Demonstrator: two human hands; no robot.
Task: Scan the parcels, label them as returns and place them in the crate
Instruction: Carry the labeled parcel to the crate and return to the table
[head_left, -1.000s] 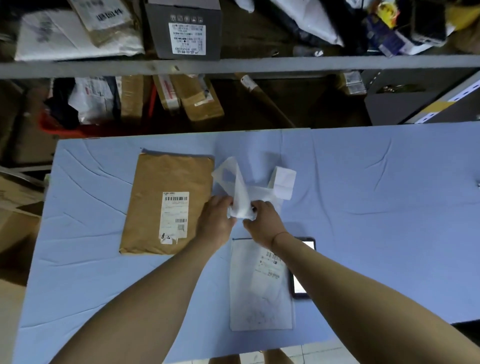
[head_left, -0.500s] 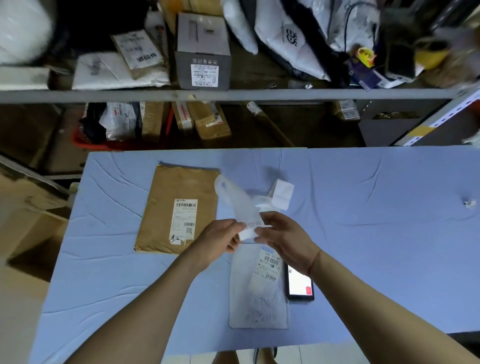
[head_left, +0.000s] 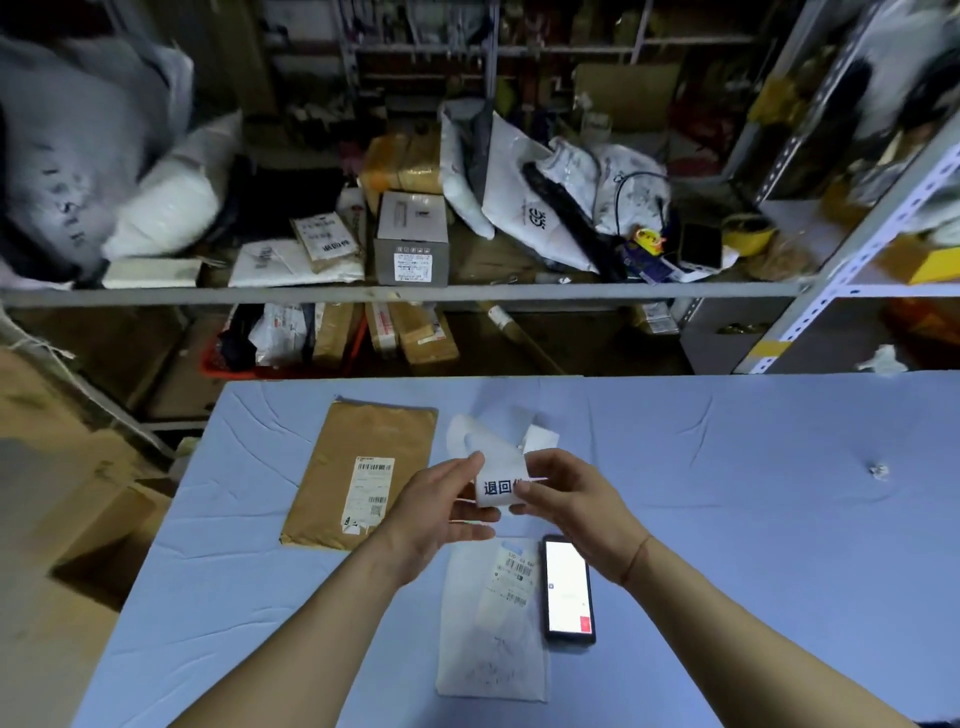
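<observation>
a: where's the white return label strip?
b: above the white plastic mailer parcel, pinched between left hand and right hand.
a: the brown paper envelope parcel?
b: left of the mailer, flat on the blue desk.

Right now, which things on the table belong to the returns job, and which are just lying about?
In the job: return label strip in both hands; brown parcel; white parcel; phone; red crate.
Lying about: paper scrap; grey box on shelf.
</observation>
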